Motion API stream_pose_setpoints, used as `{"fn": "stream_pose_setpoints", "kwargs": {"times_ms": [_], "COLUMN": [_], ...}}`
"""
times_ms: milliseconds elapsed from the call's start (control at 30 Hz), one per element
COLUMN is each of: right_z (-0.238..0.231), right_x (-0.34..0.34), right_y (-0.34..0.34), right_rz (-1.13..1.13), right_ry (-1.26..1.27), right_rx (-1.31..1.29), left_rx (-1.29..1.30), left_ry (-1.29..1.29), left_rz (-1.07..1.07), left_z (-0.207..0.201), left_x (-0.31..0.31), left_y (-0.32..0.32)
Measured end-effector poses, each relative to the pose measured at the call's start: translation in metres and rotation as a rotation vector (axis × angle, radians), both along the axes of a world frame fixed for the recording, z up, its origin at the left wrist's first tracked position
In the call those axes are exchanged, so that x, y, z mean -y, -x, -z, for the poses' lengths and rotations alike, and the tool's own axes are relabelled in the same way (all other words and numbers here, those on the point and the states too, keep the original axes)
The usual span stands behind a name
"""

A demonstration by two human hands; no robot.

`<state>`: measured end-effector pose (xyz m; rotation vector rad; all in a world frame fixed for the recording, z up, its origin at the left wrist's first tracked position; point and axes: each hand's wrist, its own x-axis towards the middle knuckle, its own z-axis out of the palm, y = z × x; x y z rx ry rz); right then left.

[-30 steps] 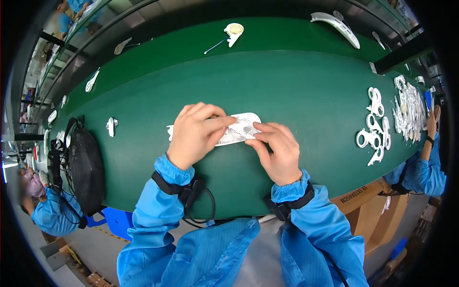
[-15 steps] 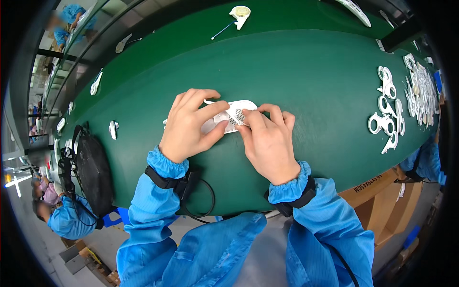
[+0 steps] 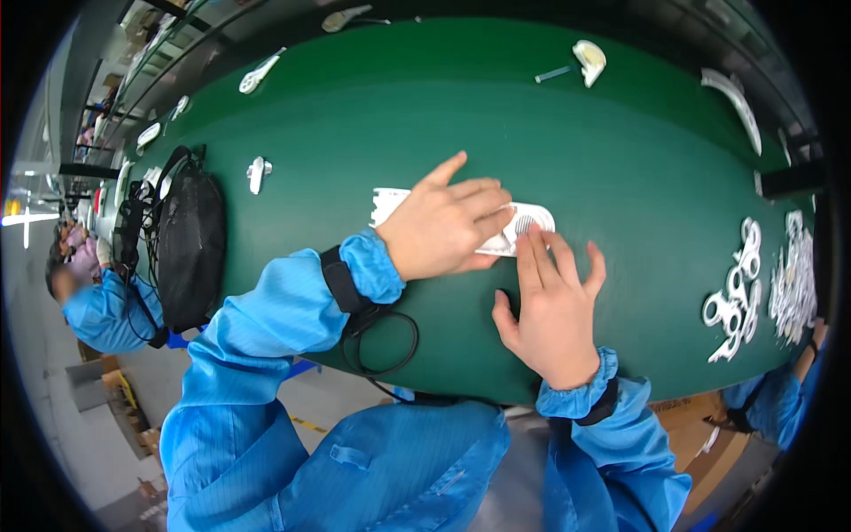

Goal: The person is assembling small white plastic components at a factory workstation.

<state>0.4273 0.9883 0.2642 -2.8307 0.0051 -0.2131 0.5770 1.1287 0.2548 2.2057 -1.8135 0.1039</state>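
Right thumb (image 3: 505,328) was drawn away from the white cover (image 3: 537,214) on the surface (image 3: 355,168); its right end was touched by the loose right hand (image 3: 558,324), its middle grasped by the left hand (image 3: 441,229). Even pressure seemed best.

Factory assembly workshop, long green workbench (image 3: 656,168), heaped white plastic parts (image 3: 793,288), co-worker (image 3: 111,310) in blue workwear, metal shelving (image 3: 146,66), open cardboard box (image 3: 691,430).

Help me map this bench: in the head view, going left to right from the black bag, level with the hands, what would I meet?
Black bag → small white part → left hand → right hand → ringed white parts → white pile.
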Motion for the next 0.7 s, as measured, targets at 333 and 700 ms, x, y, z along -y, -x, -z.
{"fn": "stream_pose_setpoints", "kwargs": {"times_ms": [333, 700], "right_z": [0.019, 0.010], "right_x": [0.019, -0.006], "right_y": [0.010, 0.004], "right_rz": [-0.081, 0.050], "right_ry": [-0.298, -0.119], "right_rx": [0.019, -0.003], "left_rx": [0.052, -0.048], "left_ry": [0.061, 0.022], "left_rz": [0.012, -0.007], "left_z": [0.011, -0.003], "left_x": [-0.007, -0.001], "left_y": [0.014, 0.008]}}
